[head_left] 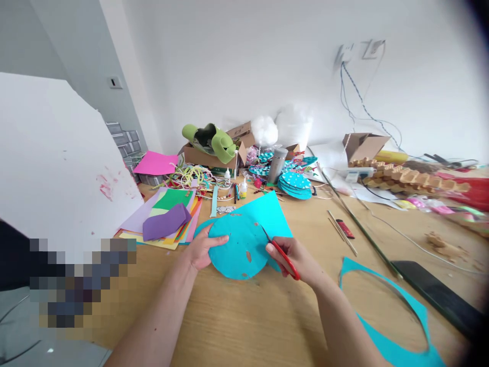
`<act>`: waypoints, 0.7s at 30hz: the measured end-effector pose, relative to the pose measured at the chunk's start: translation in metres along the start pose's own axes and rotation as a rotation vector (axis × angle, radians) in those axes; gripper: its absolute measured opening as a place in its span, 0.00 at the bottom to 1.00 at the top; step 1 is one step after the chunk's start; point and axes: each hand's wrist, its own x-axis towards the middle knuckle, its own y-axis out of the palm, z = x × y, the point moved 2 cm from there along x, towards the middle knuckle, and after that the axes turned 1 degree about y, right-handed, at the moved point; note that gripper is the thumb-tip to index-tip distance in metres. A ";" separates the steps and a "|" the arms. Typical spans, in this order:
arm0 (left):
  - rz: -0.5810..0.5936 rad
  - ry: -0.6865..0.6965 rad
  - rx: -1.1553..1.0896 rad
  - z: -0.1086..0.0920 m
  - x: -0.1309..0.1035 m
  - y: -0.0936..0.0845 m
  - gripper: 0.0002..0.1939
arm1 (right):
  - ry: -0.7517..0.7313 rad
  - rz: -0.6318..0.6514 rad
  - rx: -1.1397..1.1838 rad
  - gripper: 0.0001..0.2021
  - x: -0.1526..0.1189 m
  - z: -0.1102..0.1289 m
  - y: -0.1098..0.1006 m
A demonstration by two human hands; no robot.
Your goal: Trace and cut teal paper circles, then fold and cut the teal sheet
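My left hand grips the left edge of a round turquoise paper disc, thumb on top. Several small holes and cuts show in the disc. Red-handled scissors are in my right hand, their dark blades pointing up and left at the disc's right side. Whether the blade tips touch the disc I cannot tell. Behind the disc lies a larger turquoise sheet with a straight corner.
Coloured sheets with a purple piece lie left. A turquoise offcut and a dark flat object are at right. Dotted discs, a grey cylinder and glue bottles stand behind. A thin stick crosses the right.
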 end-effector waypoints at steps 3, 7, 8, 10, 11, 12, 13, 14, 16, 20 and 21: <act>0.013 -0.028 0.001 -0.001 -0.001 0.000 0.30 | -0.006 0.037 0.019 0.27 -0.002 0.001 -0.001; 0.048 -0.083 0.007 0.000 -0.003 0.003 0.33 | -0.014 0.055 0.011 0.27 -0.003 0.001 -0.002; 0.046 -0.093 0.006 0.000 -0.003 0.003 0.34 | -0.018 0.053 0.003 0.27 -0.003 0.001 -0.003; 0.038 -0.100 0.004 0.000 -0.003 0.003 0.34 | -0.032 0.040 -0.022 0.26 -0.003 0.001 -0.003; 0.037 -0.099 0.003 0.000 -0.002 0.002 0.34 | -0.042 0.031 -0.040 0.26 -0.003 0.001 -0.004; 0.039 -0.097 0.002 0.000 -0.002 0.002 0.35 | -0.053 0.023 -0.059 0.26 -0.003 0.001 -0.004; 0.042 -0.097 0.002 0.000 -0.002 0.001 0.35 | -0.063 0.016 -0.078 0.26 -0.003 0.001 -0.004; 0.045 -0.098 0.003 0.000 -0.001 0.001 0.35 | -0.070 0.010 -0.096 0.26 -0.003 0.001 -0.005; 0.043 -0.099 0.005 0.001 -0.001 0.001 0.35 | -0.088 0.000 -0.128 0.27 -0.002 -0.001 -0.005; 0.024 -0.098 0.007 0.001 -0.002 0.000 0.33 | -0.130 -0.020 -0.178 0.26 0.000 -0.006 -0.005; 0.022 -0.099 0.009 0.001 -0.002 0.000 0.32 | -0.136 -0.023 -0.186 0.26 0.000 -0.006 -0.005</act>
